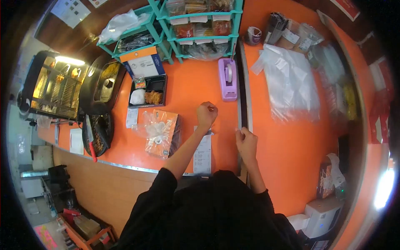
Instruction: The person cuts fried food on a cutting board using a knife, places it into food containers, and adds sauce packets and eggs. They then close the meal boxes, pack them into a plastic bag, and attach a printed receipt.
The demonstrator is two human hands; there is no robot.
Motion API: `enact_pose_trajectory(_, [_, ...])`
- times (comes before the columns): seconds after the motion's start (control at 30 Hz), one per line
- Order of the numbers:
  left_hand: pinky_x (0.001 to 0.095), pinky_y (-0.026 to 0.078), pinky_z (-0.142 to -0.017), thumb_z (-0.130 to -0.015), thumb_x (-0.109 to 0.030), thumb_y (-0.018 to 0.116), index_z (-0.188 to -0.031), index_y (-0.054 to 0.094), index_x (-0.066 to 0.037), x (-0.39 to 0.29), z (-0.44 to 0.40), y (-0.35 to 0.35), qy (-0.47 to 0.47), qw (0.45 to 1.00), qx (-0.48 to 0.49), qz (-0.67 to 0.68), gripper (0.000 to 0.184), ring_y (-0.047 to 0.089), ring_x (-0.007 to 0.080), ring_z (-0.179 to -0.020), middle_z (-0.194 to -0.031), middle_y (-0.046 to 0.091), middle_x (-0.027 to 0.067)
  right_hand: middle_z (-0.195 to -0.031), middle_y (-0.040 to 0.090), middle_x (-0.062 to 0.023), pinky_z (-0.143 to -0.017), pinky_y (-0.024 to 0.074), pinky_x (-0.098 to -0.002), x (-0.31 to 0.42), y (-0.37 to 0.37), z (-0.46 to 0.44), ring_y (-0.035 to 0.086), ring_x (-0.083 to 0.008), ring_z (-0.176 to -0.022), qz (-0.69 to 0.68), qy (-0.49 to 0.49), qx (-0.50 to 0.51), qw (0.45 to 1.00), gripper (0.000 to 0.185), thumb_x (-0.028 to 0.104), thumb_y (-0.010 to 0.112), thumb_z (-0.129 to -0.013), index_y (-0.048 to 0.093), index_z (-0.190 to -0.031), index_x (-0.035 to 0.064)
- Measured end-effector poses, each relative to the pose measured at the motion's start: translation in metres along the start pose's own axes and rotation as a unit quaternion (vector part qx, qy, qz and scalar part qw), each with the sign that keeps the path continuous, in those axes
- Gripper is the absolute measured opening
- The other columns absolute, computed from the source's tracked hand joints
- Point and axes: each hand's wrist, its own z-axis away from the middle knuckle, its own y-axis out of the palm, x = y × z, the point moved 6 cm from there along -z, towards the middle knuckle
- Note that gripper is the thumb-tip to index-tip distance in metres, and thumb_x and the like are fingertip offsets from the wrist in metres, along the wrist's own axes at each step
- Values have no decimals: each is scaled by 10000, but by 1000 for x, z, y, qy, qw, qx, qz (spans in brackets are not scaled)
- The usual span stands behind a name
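Note:
My left hand is curled closed above the orange counter, in front of a purple tape dispenser. Whether anything sits inside its fingers I cannot make out. Below that wrist lies a long printed receipt. My right hand is closed too, fingers bent in over the dark gap between the two counter sections; its contents, if any, are hidden. To the left, an orange box in a knotted clear plastic bag rests near my left forearm. Behind it stands an open black meal box with a white wrapped ball and fried food.
Green shelf racks with bagged packets stand at the back. A warming cabinet and a black tray with a red-handled knife are at left. Plastic bags lie on the right counter, with a receipt printer nearer me.

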Motion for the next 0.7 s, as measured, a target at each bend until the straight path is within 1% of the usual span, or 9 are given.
enact_pose_trajectory(0.1, [355, 486, -565, -784, -34, 694, -881, 658, -25, -40, 44, -72, 98, 992, -81, -2, 104, 632, 249, -617, -761, 604, 119, -645, 556, -218, -556, 444, -458, -11, 22, 9, 584, -402, -594, 39, 21, 82, 996, 353, 257, 667, -889, 539, -708, -18])
enact_pose_trajectory(0.2, [334, 476, -528, -832, -21, 667, -951, 665, -25, -52, 98, -136, 82, 990, -61, -99, 119, 622, 251, -614, -774, 614, 115, -696, 582, -226, -581, 456, -470, -14, 55, 22, 607, -395, -648, 36, -44, 151, 987, 352, 291, 677, -874, 567, -728, -9])
enact_pose_trajectory(0.27, [335, 478, -519, -841, -20, 663, -964, 666, -21, -28, 129, -149, 63, 987, -47, -139, 123, 620, 263, -609, -774, 615, 118, -770, 619, -214, -626, 487, -483, -30, 95, 35, 633, -396, -717, 37, -77, 184, 979, 300, 280, 653, -882, 608, -770, 6])
enact_pose_trajectory(0.37, [378, 499, -494, -833, -24, 675, -1026, 660, 0, -8, 156, -148, 131, 962, -8, -241, 195, 612, 290, -567, -730, 611, 125, -880, 660, -184, -677, 523, -502, -31, 128, 54, 656, -398, -763, 137, -125, 176, 967, 214, 237, 611, -899, 657, -859, 31])
enact_pose_trajectory(0.5, [371, 503, -487, -863, -31, 652, -941, 625, -2, -18, 159, -155, 128, 965, -52, -221, 87, 611, 312, -564, -720, 601, 140, -822, 648, -182, -647, 524, -466, -16, 98, 53, 652, -375, -725, 109, -110, 164, 974, 197, 220, 635, -881, 658, -838, 29])
enact_pose_trajectory(0.57, [357, 514, -499, -915, -27, 593, -919, 534, -13, -3, 165, -160, 24, 983, -74, -165, 61, 634, 292, -584, -743, 599, 149, -753, 648, -121, -637, 519, -389, -8, 83, 55, 646, -272, -683, -10, -31, 274, 961, 196, 198, 652, -890, 669, -845, 7])
enact_pose_trajectory(0.6, [357, 514, -499, -915, -27, 593, -919, 534, -13, -7, 165, -161, 24, 983, -75, -164, 61, 634, 292, -584, -743, 599, 149, -753, 648, -121, -637, 519, -389, -4, 77, 56, 646, -272, -683, -9, -32, 273, 961, 196, 198, 652, -890, 669, -845, 7])
enact_pose_trajectory(0.67, [360, 514, -500, -977, -69, 510, -993, 404, -44, -8, 163, -173, -101, 981, -131, 96, 110, 635, 256, -590, -753, 584, 132, -758, 634, -44, -648, 475, -307, 13, 73, 60, 587, -120, -703, -322, 28, 323, 890, 218, 154, 646, -919, 653, -777, -12])
enact_pose_trajectory(0.7, [360, 514, -500, -977, -69, 510, -993, 404, -44, -17, 161, -177, -100, 981, -135, 98, 110, 635, 256, -590, -753, 584, 132, -758, 634, -44, -648, 475, -307, 29, 69, 62, 587, -120, -703, -319, 24, 324, 890, 218, 154, 646, -919, 653, -777, -12])
